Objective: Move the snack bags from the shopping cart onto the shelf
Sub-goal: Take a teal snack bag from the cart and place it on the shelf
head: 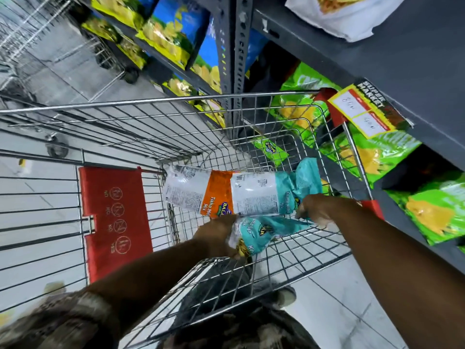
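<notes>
Both my hands reach down into the wire shopping cart. A teal snack bag is held between them: my left hand grips its near end and my right hand grips its far end. Behind it in the cart lie an orange-and-white snack bag and a teal-and-white snack bag, side by side. A small green bag lies further in. The grey shelf rises to the right of the cart.
Green snack bags fill the lower shelf at right, with a yellow price tag on the shelf edge. Blue-and-yellow bags stand on the shelves further along. The cart's red child-seat flap is at left. Other carts stand on the tiled floor.
</notes>
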Available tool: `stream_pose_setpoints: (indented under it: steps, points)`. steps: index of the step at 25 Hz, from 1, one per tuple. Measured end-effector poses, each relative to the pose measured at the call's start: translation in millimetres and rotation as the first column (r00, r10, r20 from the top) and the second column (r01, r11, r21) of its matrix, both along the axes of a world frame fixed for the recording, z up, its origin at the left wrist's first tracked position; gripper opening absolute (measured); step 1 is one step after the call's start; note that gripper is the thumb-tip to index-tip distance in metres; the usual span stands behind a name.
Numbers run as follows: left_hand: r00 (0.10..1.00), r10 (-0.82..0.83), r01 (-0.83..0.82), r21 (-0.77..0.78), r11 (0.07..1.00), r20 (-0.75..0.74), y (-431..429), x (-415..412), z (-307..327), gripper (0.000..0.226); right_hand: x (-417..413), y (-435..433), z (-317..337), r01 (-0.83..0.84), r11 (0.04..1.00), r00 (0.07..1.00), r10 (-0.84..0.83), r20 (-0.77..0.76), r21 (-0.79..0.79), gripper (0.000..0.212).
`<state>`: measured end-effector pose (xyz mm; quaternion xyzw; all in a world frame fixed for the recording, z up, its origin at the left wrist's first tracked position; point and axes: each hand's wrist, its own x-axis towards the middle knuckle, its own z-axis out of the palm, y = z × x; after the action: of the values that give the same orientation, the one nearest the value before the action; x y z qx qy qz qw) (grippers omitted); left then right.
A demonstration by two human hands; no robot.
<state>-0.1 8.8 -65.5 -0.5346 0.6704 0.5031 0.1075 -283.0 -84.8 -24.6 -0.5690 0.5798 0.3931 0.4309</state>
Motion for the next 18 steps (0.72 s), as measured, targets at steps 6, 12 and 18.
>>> stream_pose_setpoints:
  steps: [6, 12, 18]
  points:
    - [0.989, -0.092, 0.111, -0.164, 0.98, 0.118, 15.3, 3.4, -9.7, 0.113, 26.5, -12.4, -17.6, -0.109, 0.972, 0.994, 0.111, 0.002, 0.206, 0.049]
    - [0.997, 0.079, -0.076, -0.155, 0.985, 0.015, 23.3, 6.1, -16.9, 0.088, 44.6, -4.5, -20.7, -0.205, 0.964, 0.979, 0.203, 0.03, 0.168, 0.047]
    - [0.966, 0.228, -0.227, 0.024, 0.974, -0.122, 3.8, 49.6, -12.6, 0.062, 38.1, -13.4, -17.0, 0.5, 0.774, 0.797, -0.587, 0.142, 0.39, 0.023]
